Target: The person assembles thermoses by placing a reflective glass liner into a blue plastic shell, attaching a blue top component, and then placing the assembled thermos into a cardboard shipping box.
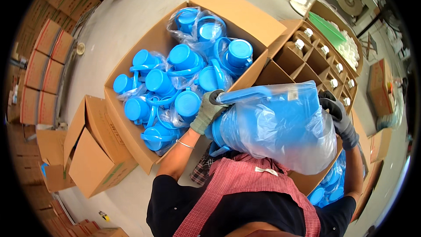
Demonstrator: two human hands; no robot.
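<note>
Left fingers [214,98] and right fingers [332,106] pinch the bagged blue container [278,112] at opposite ends; I support both evenly, sparing the film [312,160].

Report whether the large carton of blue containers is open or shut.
Open: its flap is folded outward, and the blue containers inside show from above.
</note>
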